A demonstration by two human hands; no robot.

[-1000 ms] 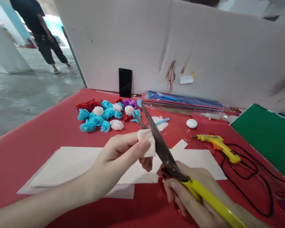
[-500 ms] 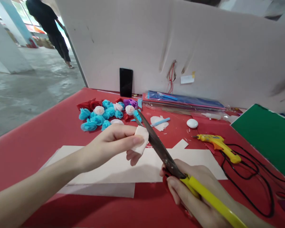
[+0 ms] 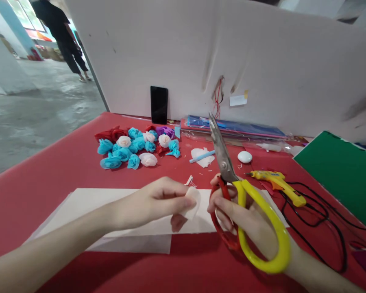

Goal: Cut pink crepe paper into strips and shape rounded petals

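Between thumb and fingers, my left hand [image 3: 167, 201] pinches a small folded piece of white paper [image 3: 192, 202] with a rounded edge. My right hand [image 3: 244, 217] grips scissors [image 3: 224, 162] with one yellow and one red handle; their blades are together and point upward, apart from the paper. Long white sheets [image 3: 122, 203] lie on the table under both hands. Thin white paper scraps [image 3: 189, 181] are just beyond my left fingertips.
Blue, white, red and purple paper flowers [image 3: 123, 152] lie at the back left of the red table [image 3: 110, 272]. A black phone [image 3: 159, 105] leans on the wall. A yellow glue gun [image 3: 274, 183] with a black cord and a green board [image 3: 341, 175] are at right. A person [image 3: 61, 34] stands far left.
The scissors have come away from the paper, swung upright and shut. My left hand has lowered slightly with the paper, which has gone from squarish to rounded. Thin scraps now show beyond it.
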